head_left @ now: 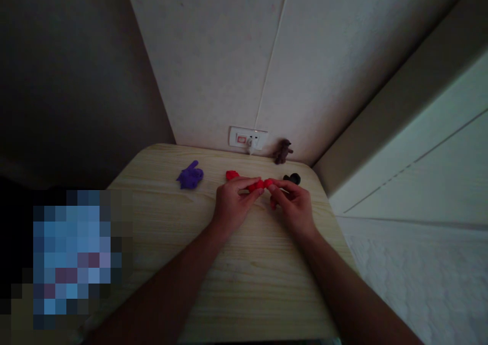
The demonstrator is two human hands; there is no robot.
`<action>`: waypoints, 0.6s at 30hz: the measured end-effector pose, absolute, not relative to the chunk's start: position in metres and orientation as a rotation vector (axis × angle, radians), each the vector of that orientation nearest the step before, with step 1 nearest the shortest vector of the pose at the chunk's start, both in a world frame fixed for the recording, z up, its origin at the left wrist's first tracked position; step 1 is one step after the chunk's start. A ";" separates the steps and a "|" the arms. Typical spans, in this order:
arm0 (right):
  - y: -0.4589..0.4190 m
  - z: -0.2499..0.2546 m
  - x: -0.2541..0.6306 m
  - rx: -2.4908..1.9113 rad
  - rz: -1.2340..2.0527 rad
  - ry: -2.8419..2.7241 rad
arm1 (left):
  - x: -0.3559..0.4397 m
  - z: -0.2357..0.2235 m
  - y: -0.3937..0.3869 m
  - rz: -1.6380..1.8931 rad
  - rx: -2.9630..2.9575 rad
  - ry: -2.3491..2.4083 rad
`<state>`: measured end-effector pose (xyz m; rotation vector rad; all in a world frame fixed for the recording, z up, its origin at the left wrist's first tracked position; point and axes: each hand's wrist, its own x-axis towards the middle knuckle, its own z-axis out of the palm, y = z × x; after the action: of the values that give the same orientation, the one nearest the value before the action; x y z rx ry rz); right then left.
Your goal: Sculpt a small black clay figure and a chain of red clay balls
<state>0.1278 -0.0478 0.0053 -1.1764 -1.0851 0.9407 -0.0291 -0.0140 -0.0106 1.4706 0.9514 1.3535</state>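
Over the far part of the wooden table, my left hand point(237, 198) pinches a piece of red modelling clay point(256, 186) between thumb and fingers. My right hand point(293, 202) meets it from the other side, its thumb and fingertips closed on the same red clay. Another bit of red shows beneath the right fingers, partly hidden. Just behind the left hand lies a separate red clay lump point(232, 175). A black clay piece point(292, 179) with rounded parts is behind the right hand, partly covered by it.
A purple clay shape point(190, 175) lies on the left of the table point(244, 284). At the back edge a small brown clay figure point(282, 152) stands near the wall. A socket with a plug point(248, 138) is just above the table. A blurred-out patch covers the lower left.
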 end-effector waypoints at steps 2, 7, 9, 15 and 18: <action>-0.048 0.005 0.128 -1.179 0.955 -1.075 | -0.030 -0.010 -0.015 1.353 1.483 0.958; -0.049 0.005 0.129 -1.183 0.981 -1.067 | -0.030 -0.010 -0.015 1.335 1.518 0.973; -0.049 0.004 0.129 -1.183 0.986 -1.070 | -0.030 -0.011 -0.015 1.314 1.528 0.977; -0.047 0.003 0.131 -1.183 0.985 -1.069 | -0.028 -0.013 -0.015 1.291 1.553 0.979; -0.046 0.003 0.132 -1.198 0.981 -1.068 | -0.028 -0.014 -0.016 1.285 1.564 0.979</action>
<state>0.1320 -0.0462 0.0031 -1.1978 -1.0678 0.9807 -0.0282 -0.0155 -0.0136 1.5639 0.9794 1.2849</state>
